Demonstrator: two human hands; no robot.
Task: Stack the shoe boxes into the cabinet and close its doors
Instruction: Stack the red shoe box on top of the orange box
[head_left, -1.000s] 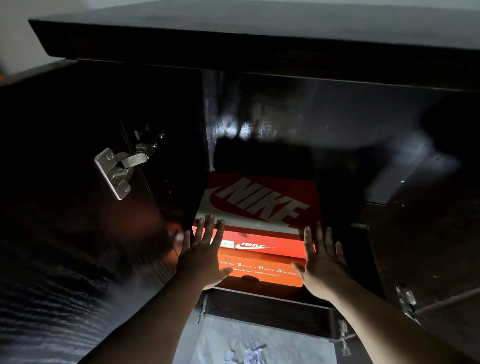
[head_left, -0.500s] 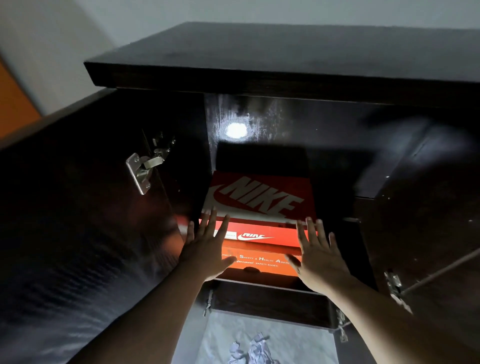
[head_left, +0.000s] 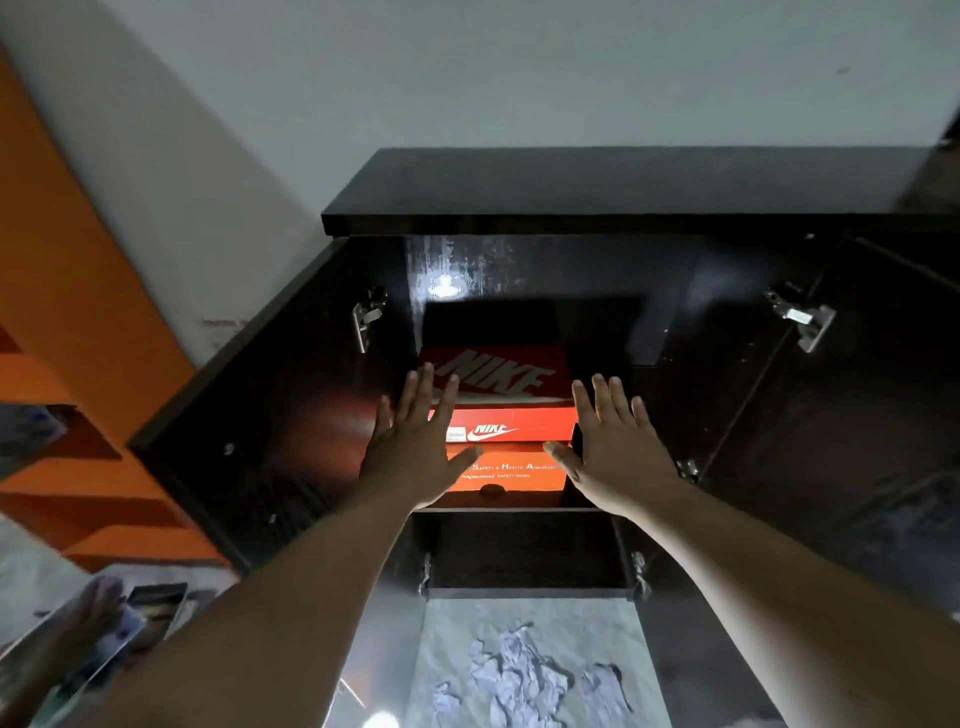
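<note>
Two shoe boxes (head_left: 506, 436) sit stacked on the cabinet (head_left: 623, 197) shelf. Left hand (head_left: 418, 449) at 9 o'clock, right hand (head_left: 613, 452) at 3, both spread flat, empty, probably to square the stack. Doors stand open.

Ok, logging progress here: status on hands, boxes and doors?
Left hand and right hand open, empty, fingers spread before the boxes. Red box stacked on orange box, inside the cabinet. Both doors open; nothing in their way seen.

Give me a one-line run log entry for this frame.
stage: boxes stacked | red Nike box on orange box | left hand open | right hand open | cabinet doors open
</note>
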